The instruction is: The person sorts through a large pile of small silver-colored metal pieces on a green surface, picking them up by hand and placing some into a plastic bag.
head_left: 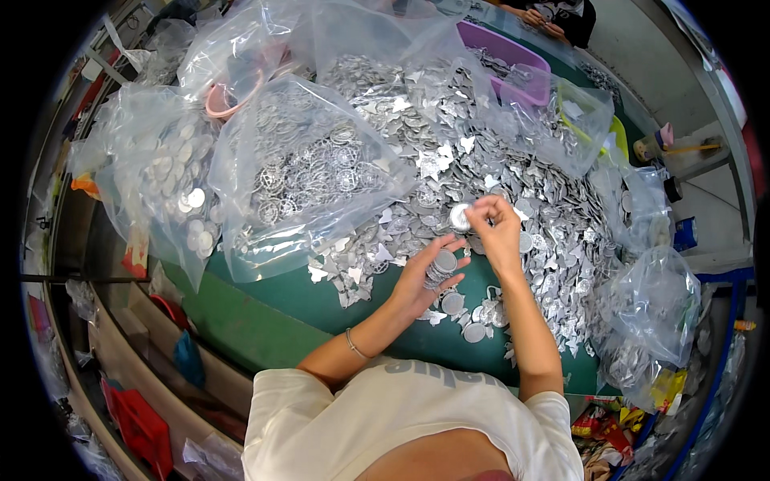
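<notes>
A stack of round silver metal discs rests in my left hand, its fingers curled around the stack. My right hand pinches a single shiny metal disc between thumb and fingertips, just above and to the right of the left hand. Beyond both hands spreads a large heap of flat silver metal pieces, round and in other shapes. A few loose discs lie on the green tabletop close to my body.
Clear plastic bags of metal pieces stand at the left and right. A purple bin and a yellow-green bin sit at the back right. Another person's hands show at the far edge. Red items lie lower left.
</notes>
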The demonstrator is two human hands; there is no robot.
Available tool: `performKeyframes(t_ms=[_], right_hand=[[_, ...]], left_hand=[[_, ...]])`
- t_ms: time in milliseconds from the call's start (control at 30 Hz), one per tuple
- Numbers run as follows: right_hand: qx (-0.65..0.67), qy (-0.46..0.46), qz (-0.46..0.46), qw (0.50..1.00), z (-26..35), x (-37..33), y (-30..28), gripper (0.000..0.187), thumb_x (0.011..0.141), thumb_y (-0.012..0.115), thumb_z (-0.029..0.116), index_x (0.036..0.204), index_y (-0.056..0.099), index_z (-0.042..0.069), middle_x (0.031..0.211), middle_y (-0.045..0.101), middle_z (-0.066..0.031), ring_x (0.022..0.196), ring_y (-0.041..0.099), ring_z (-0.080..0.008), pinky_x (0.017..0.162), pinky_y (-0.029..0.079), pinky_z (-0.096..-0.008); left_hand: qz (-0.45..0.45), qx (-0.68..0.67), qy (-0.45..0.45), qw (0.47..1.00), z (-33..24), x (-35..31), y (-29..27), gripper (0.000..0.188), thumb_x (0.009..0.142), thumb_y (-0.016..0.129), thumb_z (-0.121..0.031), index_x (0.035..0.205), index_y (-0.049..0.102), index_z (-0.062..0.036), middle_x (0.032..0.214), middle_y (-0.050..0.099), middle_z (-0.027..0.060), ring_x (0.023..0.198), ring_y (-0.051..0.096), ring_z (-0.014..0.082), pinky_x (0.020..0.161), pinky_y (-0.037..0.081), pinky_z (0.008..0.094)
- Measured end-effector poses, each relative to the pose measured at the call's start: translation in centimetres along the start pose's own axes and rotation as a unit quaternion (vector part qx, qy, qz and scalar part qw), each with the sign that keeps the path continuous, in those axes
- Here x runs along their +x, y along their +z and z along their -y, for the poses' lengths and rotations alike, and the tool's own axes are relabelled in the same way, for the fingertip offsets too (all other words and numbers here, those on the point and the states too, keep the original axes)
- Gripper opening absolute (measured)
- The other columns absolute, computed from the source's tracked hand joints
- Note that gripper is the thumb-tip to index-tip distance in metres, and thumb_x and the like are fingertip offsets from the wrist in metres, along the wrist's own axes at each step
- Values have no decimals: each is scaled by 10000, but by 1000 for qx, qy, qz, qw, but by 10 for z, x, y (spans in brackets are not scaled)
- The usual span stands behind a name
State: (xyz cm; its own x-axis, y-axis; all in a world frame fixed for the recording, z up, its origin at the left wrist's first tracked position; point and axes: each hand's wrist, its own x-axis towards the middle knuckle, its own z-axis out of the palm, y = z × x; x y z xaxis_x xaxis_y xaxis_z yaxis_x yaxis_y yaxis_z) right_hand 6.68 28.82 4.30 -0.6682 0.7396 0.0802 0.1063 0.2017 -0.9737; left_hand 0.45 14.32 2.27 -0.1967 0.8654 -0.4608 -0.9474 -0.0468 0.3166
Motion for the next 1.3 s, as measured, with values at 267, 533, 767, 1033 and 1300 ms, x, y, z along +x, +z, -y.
performKeyframes(t_ms=[267, 533, 767, 1033, 1300], right_hand=[[-257, -161, -63, 951, -18, 18, 1, 105, 719, 658, 81, 810, 636, 35, 813, 574, -94, 802, 508, -271, 726, 391, -360], [-619, -260, 14, 741, -14, 42, 28, 148, 722, 608, 131, 812, 649, 21, 835, 529, -67, 872, 469, -227, 781, 340, -351], [-615, -351, 37, 705, -8, 46, 2, 166, 681, 590, 86, 834, 586, 20, 865, 517, -84, 900, 492, -223, 837, 351, -365], [-381, -420, 117, 815, 21, -50, -22, 197, 693, 660, 87, 869, 587, 39, 914, 568, -81, 873, 551, -254, 748, 413, -374], [-378, -287, 61, 878, 1, -4, -23, 265, 714, 641, 69, 976, 634, 100, 1069, 549, -95, 1051, 475, -282, 871, 376, -420]], left_hand=[[54, 22, -39, 998, 6, 6, -23, 367, 845, 588, -176, 1195, 498, -108, 1030, 577, 50, 964, 586, 208, 729, 527, 325], [59, 82, -18, 995, 15, -9, -14, 259, 832, 604, -131, 1083, 556, -86, 965, 578, 49, 915, 598, 199, 754, 526, 339], [74, 48, -40, 995, 18, -4, -25, 302, 896, 494, -329, 1055, 567, -83, 902, 587, 55, 909, 597, 219, 726, 528, 336], [14, -17, -36, 999, 7, -11, -6, 350, 897, 494, -333, 1155, 513, -98, 899, 593, 38, 832, 606, 191, 682, 528, 330], [98, 16, -29, 995, 17, -2, -26, 174, 828, 602, -180, 976, 548, -106, 932, 592, 49, 853, 610, 191, 631, 532, 297]])
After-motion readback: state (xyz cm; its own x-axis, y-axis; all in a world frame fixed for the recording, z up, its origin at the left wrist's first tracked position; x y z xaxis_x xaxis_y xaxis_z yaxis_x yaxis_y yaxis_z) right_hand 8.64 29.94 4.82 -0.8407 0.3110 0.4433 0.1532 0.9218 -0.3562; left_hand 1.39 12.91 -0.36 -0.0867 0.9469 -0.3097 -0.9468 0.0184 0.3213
